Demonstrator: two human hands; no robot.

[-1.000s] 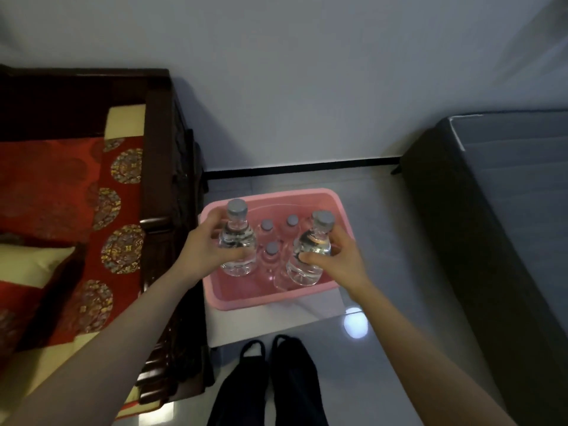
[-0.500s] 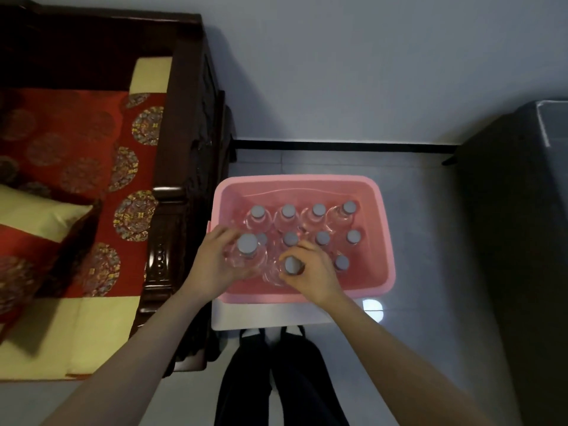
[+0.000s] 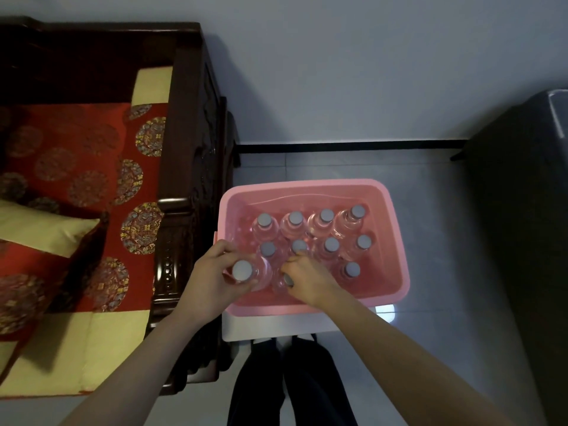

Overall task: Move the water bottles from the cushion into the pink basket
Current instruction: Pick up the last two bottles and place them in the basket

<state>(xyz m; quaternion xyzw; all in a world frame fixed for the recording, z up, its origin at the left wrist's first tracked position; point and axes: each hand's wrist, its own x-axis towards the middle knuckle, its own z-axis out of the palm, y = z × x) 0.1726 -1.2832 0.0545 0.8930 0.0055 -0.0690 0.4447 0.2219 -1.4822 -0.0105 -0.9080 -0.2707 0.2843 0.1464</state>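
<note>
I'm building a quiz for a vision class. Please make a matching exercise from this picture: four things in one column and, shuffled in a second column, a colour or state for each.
Things
1. left hand
2. right hand
3. basket
4. cushion

Colours and states
a. red, with round patterns
b. grips a bottle whose cap shows fully
c. pink
d. grips a bottle whose cap is partly hidden

Pairs: 1-b, 2-d, 3-c, 4-a

Head camera, steep downward view, close above basket (image 3: 396, 241).
</note>
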